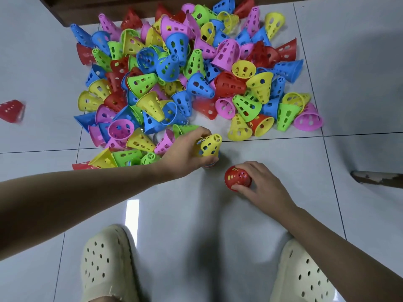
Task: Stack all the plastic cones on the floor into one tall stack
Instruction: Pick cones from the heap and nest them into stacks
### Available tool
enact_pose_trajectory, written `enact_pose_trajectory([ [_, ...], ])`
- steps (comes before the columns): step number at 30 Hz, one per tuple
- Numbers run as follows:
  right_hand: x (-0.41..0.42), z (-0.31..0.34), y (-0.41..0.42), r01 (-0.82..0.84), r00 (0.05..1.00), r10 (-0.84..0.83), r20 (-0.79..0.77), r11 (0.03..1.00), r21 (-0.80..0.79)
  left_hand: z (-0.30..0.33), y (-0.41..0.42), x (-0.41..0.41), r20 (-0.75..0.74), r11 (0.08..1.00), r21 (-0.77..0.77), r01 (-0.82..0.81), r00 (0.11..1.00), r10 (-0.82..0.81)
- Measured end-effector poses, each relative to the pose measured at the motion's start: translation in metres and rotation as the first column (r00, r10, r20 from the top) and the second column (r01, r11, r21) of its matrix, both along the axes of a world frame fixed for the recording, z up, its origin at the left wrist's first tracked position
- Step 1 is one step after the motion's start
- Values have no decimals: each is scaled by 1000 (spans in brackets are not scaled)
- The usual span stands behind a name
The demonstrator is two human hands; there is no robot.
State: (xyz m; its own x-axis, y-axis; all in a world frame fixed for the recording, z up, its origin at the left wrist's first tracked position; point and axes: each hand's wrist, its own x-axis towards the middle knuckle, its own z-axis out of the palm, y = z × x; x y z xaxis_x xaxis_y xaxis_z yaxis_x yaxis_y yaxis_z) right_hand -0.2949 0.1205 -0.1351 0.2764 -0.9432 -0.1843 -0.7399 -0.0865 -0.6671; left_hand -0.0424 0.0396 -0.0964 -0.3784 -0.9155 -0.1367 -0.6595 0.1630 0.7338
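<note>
A big heap of perforated plastic cones (185, 68) in red, blue, yellow, green and pink covers the white tiled floor ahead of me. My left hand (187, 149) grips a short stack of cones topped by a yellow cone (210, 144); striped rims of lower cones show under the fingers. To its right, my right hand (257, 182) holds a red cone (236, 178) standing on the floor with another colour showing through its holes. One red cone (11, 111) lies alone at the far left.
My two feet in cream perforated clogs (106, 264) (305, 273) stand at the bottom of the view. A dark wooden furniture base (65, 9) borders the heap at the back. A dark furniture leg (377, 178) juts in at the right.
</note>
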Motion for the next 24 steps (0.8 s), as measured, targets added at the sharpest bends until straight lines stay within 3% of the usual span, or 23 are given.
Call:
enact_pose_trajectory([
  [3,1,-2,-9,9,1000,-9,-17,1000,-17,-8,3,-3,15,995,-39,-90,996,90],
  [15,-1,-4,-43,27,1000,-28,-10,999,-39,-26,7,10,116,998,16,-61,992,59],
  [18,-3,-2,-52,17,1000,-16,27,999,-31,-23,1,14,151,996,85,29,988,-42],
  [21,-7,-1,-65,2,999,-1,44,1000,-22,-13,-23,24,304,946,110,306,895,-325],
  [24,-8,-1,-75,-14,999,14,38,1000,-7,-5,-62,38,462,939,38,342,827,-320],
])
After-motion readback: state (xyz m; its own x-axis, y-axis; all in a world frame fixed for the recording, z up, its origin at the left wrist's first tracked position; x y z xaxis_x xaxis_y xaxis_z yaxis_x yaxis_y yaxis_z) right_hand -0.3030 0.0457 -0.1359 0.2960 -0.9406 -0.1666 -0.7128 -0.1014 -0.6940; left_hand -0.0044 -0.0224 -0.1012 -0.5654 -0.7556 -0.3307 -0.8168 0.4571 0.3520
